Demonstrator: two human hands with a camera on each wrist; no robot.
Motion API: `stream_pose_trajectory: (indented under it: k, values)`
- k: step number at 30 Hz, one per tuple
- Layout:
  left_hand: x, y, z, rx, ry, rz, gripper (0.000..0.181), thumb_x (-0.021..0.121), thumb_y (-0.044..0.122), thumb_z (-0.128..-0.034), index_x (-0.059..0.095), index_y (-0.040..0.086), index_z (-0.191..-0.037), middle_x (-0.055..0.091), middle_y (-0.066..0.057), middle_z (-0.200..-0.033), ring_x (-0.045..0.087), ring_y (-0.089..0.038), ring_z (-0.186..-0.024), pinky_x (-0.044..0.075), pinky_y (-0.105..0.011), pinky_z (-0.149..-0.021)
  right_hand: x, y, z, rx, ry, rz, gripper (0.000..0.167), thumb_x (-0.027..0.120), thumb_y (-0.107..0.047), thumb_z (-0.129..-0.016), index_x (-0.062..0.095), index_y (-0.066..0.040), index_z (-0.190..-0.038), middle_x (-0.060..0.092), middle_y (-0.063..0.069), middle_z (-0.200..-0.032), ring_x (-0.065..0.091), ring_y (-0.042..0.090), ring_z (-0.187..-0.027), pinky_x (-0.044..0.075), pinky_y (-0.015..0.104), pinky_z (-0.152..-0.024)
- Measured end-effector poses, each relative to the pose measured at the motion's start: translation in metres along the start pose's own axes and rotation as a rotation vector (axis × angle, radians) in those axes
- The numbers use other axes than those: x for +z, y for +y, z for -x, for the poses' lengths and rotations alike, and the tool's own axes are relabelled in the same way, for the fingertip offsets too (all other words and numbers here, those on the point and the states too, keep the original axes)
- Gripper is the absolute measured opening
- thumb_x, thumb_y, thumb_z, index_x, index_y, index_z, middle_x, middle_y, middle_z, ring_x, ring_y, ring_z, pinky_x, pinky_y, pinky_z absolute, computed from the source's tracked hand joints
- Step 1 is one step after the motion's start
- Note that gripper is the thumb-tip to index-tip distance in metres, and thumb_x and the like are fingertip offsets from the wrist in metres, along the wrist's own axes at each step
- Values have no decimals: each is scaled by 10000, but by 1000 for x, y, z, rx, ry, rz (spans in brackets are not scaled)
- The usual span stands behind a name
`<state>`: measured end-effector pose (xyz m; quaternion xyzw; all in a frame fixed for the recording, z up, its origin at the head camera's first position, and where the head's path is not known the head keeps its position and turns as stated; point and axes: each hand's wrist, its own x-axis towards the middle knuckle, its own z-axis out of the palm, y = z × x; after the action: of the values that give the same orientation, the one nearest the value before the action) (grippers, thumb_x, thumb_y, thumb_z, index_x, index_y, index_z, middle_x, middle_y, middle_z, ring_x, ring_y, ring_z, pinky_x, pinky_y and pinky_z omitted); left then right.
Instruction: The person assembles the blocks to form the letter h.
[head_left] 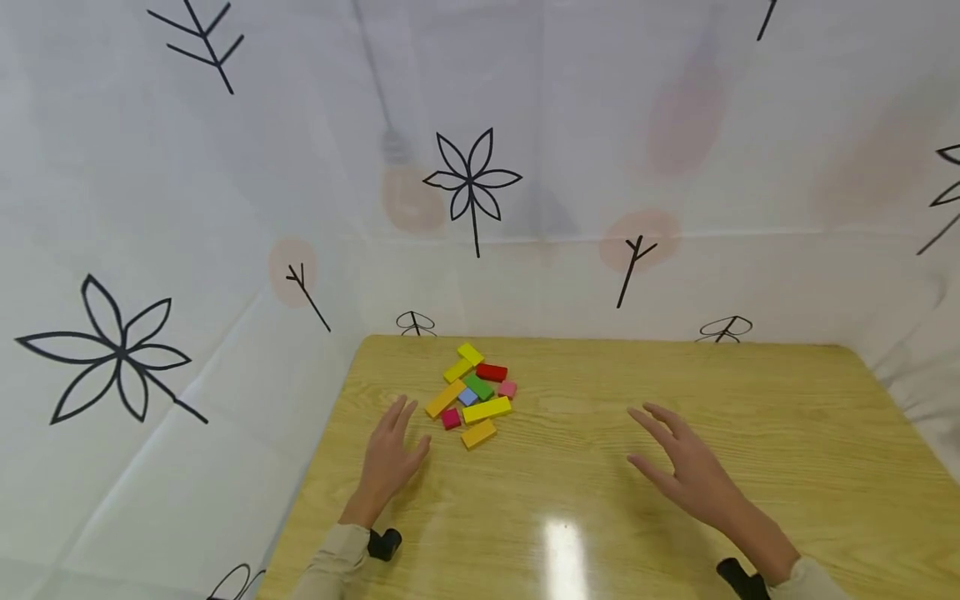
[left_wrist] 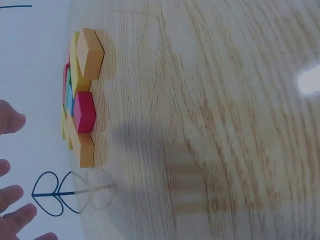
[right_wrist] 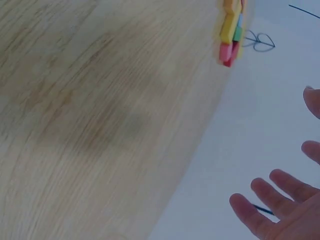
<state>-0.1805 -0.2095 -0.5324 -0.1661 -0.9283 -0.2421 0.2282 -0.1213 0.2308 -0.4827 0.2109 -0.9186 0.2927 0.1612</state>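
Several coloured blocks lie in a loose cluster on the left part of the table, among them a long yellow block (head_left: pixel 487 410), a green block (head_left: pixel 478 386), a red block (head_left: pixel 492 372), a blue block (head_left: pixel 468 397) and a crimson cube (head_left: pixel 451 418). An orange block (head_left: pixel 479 434) lies at the near side of the cluster. Just left of and nearer than the blocks, my left hand (head_left: pixel 387 460) hovers with fingers spread, touching none of them. My right hand (head_left: pixel 693 471) is held over the table well to the right, its fingers extended and nothing in them.
The wooden table (head_left: pixel 570 467) has a bright glare spot near its front. A white cloth (head_left: pixel 555 283) with black leaf drawings hangs behind it and along both sides. A dark wrist camera (head_left: pixel 385 544) sits on the left wrist.
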Motion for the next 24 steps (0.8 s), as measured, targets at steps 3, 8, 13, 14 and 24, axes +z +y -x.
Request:
stream_pose_trajectory:
  k: [3,8,13,14,24]
  values:
    - [5,-1,-3,-15,8,2,594,748,200,-802,517,17,-1318,480,-207,-1358,478,-383,-1206,449,-573,-886,7,-2,-9,-26,2,-12,661,736,-181,-832,440,-145,-1422,424,206,-1366,496,430,-1132,473,590,-755]
    - [15,-6,-8,-68,4,24,560,739,182,-811,521,33,-1305,486,-183,-1352,478,-368,-1205,453,-550,-898,18,-8,-25,-58,-8,-19,642,721,-174,-847,435,-125,-1420,422,196,-1363,506,417,-1127,486,563,-763]
    - [19,-11,-11,-178,-52,92,540,708,170,-849,502,44,-1333,449,-165,-1397,439,-360,-1249,442,-549,-916,30,-16,-41,-76,-37,-47,621,713,-180,-856,443,-102,-1409,433,199,-1346,509,390,-1129,494,531,-769]
    - [20,-12,-12,-195,-62,102,538,699,172,-857,497,43,-1339,442,-163,-1404,430,-360,-1257,438,-550,-921,32,-17,-43,-76,-45,-56,613,709,-183,-860,444,-99,-1407,433,199,-1344,519,382,-1119,496,522,-768]
    - [42,-17,-21,-334,-134,286,520,656,105,-862,495,60,-1354,447,-142,-1408,392,-347,-1297,360,-548,-1009,51,-25,-63,-59,-122,-125,565,669,-207,-896,450,-85,-1402,437,164,-1346,518,357,-1139,485,515,-835]
